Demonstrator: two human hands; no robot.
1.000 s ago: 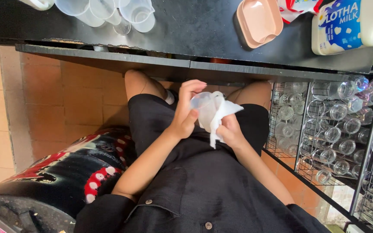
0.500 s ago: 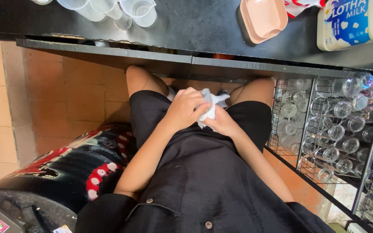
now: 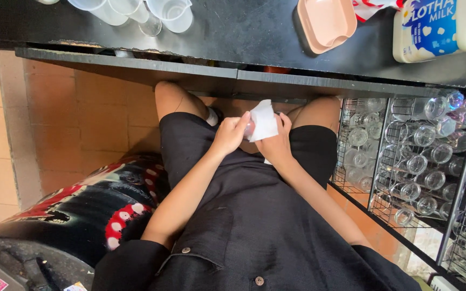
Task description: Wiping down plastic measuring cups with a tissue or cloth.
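Head view, looking down over a seated person's lap. A small clear glass is held low between the knees, below the edge of the black tabletop. The left hand is seen with its fingers closed around the glass from the side; the right hand is seen with its fingers curled over a white cloth that is pressed against the glass. The glass is largely hidden by cloth and fingers (whether it is yet dry or clean cannot be told), so the wiping is judged to be in progress. At the right, wire racks are filled with many more clear glasses lying on their sides; which of them have been wiped cannot be told. On the tabletop, clear plastic cups appear empty, a pink tray is empty, and a milk jug is capped.
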